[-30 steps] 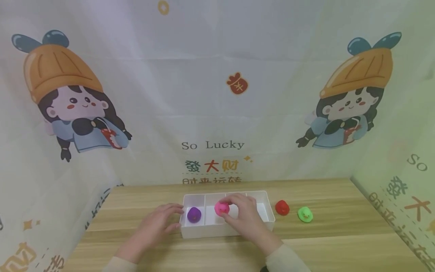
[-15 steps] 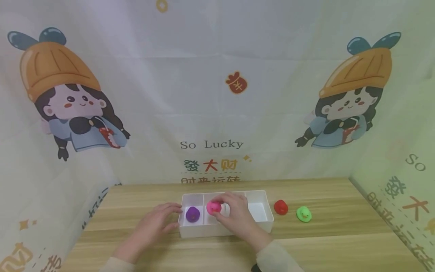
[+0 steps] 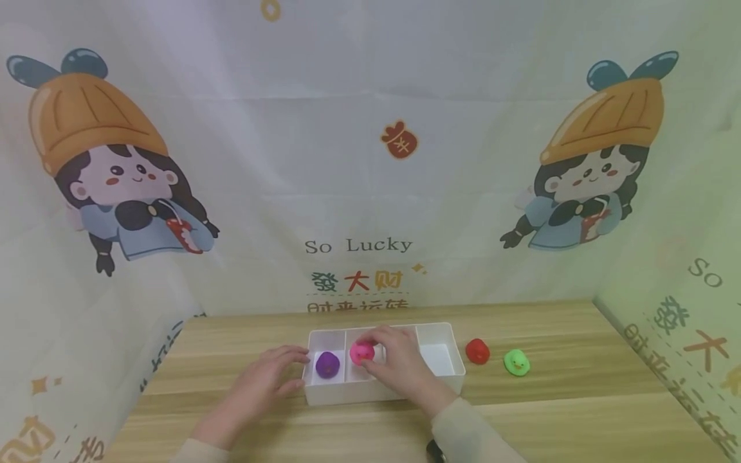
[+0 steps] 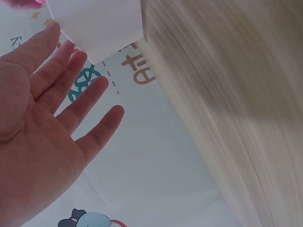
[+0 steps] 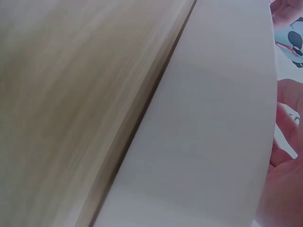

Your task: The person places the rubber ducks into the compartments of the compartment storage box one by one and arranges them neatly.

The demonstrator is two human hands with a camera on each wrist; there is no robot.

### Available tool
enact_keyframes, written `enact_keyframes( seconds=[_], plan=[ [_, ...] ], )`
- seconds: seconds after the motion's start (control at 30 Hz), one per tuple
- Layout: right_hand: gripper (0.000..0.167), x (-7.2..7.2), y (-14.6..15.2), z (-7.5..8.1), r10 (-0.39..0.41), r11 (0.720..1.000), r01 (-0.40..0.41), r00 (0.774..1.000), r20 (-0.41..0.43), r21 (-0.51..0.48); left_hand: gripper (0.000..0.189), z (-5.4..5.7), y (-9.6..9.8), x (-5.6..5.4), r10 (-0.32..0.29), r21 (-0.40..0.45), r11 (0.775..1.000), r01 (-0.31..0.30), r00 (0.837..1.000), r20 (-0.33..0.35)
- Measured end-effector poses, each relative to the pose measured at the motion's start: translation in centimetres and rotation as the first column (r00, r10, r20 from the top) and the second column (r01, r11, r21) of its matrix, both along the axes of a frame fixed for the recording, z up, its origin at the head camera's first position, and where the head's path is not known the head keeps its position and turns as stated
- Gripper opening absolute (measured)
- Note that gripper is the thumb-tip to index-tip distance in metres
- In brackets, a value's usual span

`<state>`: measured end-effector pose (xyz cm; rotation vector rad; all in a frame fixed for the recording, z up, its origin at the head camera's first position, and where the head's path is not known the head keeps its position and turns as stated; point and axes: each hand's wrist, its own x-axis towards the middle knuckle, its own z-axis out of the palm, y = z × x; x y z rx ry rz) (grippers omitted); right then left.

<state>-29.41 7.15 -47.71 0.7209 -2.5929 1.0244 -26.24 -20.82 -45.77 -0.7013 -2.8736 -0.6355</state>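
Observation:
In the head view my right hand pinches a pink toy duck between thumb and fingers, over the second compartment from the left of a white divided box. A purple toy duck sits in the leftmost compartment. My left hand is at the box's left end, fingertips right at the wall. The left wrist view shows this hand with fingers spread and extended by the white box. In the right wrist view the box's long wall hides most of the right hand.
A red toy duck and a green toy duck rest on the wooden table just right of the box. Printed cloth hangs behind the table and along both sides.
My right hand has carried the pink duck left, to the second compartment, then nearly stopped. The left hand has stayed at the box's left end. The head view has shifted slightly.

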Motion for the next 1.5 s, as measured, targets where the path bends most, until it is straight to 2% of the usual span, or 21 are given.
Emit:
enact_keyframes(
  seconds=[0.3, 0.67, 0.9, 1.23, 1.5],
  plan=[
    [0.028, -0.8, 0.0, 0.0, 0.012, 0.993, -0.016, 0.999, 0.039, 0.116, 0.039, -0.1, 0.1, -0.2, 0.005, -0.004, 1.000, -0.005, 1.000, 0.005],
    [0.023, -1.6, -0.7, 0.3, -0.010, 0.979, -0.007, 0.997, 0.081, 0.203, 0.038, 0.1, 0.0, 0.0, 0.008, -0.002, 1.000, -0.008, 1.000, 0.000],
    [0.021, -1.8, -0.8, 0.5, -0.018, 0.956, 0.002, 0.999, 0.050, 0.292, 0.037, 0.1, 0.0, 0.0, 0.004, 0.006, 1.000, -0.004, 1.000, -0.011],
    [0.022, -1.6, -0.7, 0.6, -0.019, 0.949, 0.003, 0.999, 0.050, 0.316, 0.038, -0.2, 0.2, 0.0, -0.005, 0.002, 1.000, 0.006, 1.000, -0.030],
    [0.021, -1.8, -1.1, 0.8, -0.024, 0.926, 0.008, 0.999, 0.037, 0.377, 0.038, -0.1, 0.1, -0.1, -0.001, -0.003, 1.000, 0.001, 0.999, -0.036]
  ],
)
